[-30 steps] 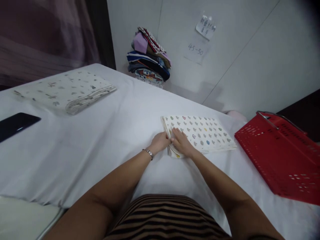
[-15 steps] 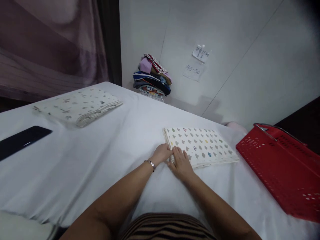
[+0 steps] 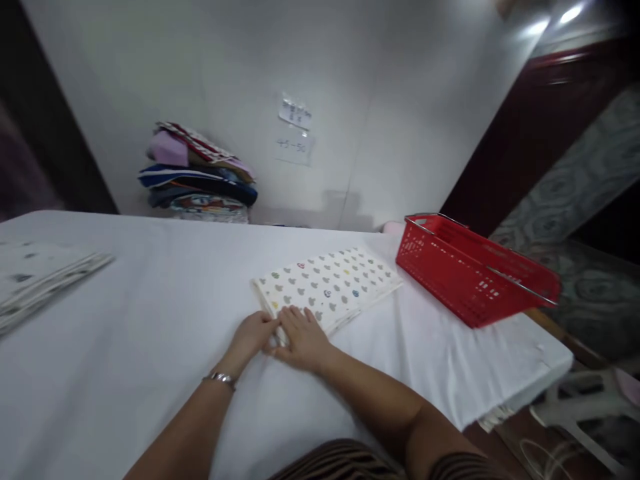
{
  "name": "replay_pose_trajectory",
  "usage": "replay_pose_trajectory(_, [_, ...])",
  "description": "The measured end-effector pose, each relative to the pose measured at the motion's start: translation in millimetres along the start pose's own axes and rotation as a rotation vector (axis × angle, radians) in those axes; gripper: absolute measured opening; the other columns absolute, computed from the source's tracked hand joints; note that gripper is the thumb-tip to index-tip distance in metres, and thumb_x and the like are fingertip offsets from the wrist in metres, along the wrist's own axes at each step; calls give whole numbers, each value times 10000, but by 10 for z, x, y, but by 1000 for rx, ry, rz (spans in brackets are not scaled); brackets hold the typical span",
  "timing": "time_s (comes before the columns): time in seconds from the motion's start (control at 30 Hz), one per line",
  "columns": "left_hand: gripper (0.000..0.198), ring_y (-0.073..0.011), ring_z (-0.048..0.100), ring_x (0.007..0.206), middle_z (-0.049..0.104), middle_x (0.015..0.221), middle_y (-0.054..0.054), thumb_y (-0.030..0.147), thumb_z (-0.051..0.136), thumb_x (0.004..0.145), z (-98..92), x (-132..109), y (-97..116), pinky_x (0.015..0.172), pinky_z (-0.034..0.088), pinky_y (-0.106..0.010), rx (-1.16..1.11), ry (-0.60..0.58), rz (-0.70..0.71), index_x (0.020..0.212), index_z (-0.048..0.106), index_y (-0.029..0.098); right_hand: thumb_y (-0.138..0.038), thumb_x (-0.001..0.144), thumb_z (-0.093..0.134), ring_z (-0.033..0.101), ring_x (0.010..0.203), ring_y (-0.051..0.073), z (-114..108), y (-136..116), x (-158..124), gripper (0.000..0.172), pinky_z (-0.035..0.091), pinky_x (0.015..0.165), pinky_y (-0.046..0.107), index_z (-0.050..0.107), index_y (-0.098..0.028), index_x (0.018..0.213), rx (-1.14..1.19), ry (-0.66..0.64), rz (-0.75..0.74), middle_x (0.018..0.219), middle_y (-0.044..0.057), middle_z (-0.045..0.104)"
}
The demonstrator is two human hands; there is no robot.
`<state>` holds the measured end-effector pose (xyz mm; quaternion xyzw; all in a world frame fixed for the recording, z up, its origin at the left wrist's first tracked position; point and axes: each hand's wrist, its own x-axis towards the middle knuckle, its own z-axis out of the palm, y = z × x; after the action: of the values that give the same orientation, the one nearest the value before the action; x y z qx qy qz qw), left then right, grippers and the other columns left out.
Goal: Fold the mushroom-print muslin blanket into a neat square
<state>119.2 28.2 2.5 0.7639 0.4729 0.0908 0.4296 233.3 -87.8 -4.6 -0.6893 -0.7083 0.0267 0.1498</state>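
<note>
Wrinkly tablecloth [image 3: 165, 300] under oblong patterned cloth [image 3: 335, 283]

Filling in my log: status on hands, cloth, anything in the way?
Left hand at left end of patterned cloth; right hand resting on it. Cloth folded, flat on table. Red basket close by its right end.

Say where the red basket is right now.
In the head view, the red basket stands at right on the white table cover, beside the folded cloth under the right hand.

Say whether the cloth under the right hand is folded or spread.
Folded: the cloth forms a compact rectangle, layers showing along its near edge.
</note>
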Motion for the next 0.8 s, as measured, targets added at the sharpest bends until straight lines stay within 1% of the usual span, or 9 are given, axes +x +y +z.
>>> replay_pose_trajectory(0.07, [277, -213, 632, 574, 652, 585, -49, 417, 491, 785, -38, -21, 36, 545, 443, -281, 79, 25, 1, 751, 609, 169, -611, 883, 428, 270, 1388, 276, -42, -15, 4, 750, 219, 1126, 515, 303, -114, 1431, -2, 25, -2, 1484, 147, 367])
replay_pose_trajectory(0.17, [366, -279, 668, 788, 711, 896, -122, 447, 475, 788, -69, -90, 158, 634, 489, -351, 292, 282, 62, 946, 632, 156, -601, 888, 427, 301, 1364, 273, -85, -28, 0, 736, 236, 1117, 514, 287, -122, 1429, -10, 48, -14, 1464, 145, 392])
replay_pose_trajectory(0.23, [430, -301, 652, 910, 683, 1044, -150, 449, 412, 824, -45, -133, 260, 727, 503, -400, 372, 423, 212, 1045, 617, 142, -579, 889, 442, 309, 1355, 276, -86, -28, 1, 730, 255, 1104, 522, 270, -127, 1436, -19, 62, -26, 1461, 142, 395])
replay_pose_trajectory(0.27, [444, -300, 640, 953, 672, 1075, -153, 445, 385, 839, -17, -143, 302, 783, 499, -415, 389, 443, 318, 1060, 615, 136, -565, 888, 454, 309, 1353, 278, -79, -26, 6, 721, 261, 1099, 527, 273, -133, 1436, -24, 71, -34, 1460, 139, 396])
replay_pose_trajectory(0.37, [445, -259, 616, 1031, 672, 1104, -121, 443, 358, 862, 104, -106, 320, 920, 466, -389, 358, 355, 618, 1060, 625, 148, -527, 884, 488, 295, 1361, 282, -60, -14, 33, 674, 252, 1102, 530, 340, -136, 1412, -50, 74, -65, 1458, 142, 399])
replay_pose_trajectory(0.43, [444, -226, 605, 1072, 667, 1150, -89, 449, 347, 878, 187, -32, 214, 955, 456, -356, 319, 273, 690, 1088, 627, 176, -522, 884, 497, 296, 1364, 281, -78, 14, 37, 631, 247, 1108, 523, 411, -132, 1372, -62, 37, -86, 1442, 146, 422])
replay_pose_trajectory(0.53, [487, -235, 525, 1214, 624, 1255, -74, 452, 303, 897, 277, 70, -40, 1037, 396, -398, 373, 238, 668, 1165, 618, 194, -550, 889, 480, 295, 1371, 268, -172, 149, -40, 615, 265, 1102, 519, 448, -143, 1349, -58, -37, -161, 1436, 133, 438])
replay_pose_trajectory(0.63, [519, -242, 395, 1340, 542, 1366, -68, 452, 308, 901, 330, 73, -220, 1097, 312, -432, 467, 248, 639, 1274, 564, 198, -567, 905, 449, 326, 1360, 255, -288, 437, -241, 642, 255, 1108, 502, 411, -138, 1381, -81, -64, -232, 1448, 133, 427])
replay_pose_trajectory(0.8, [526, -253, 283, 1402, 457, 1437, -86, 416, 322, 911, 359, -74, -183, 1128, 196, -502, 577, 254, 575, 1354, 495, 193, -542, 917, 448, 295, 1385, 251, -424, 1048, -663, 658, 199, 1126, 492, 363, -133, 1425, -104, -18, -135, 1482, 145, 375])
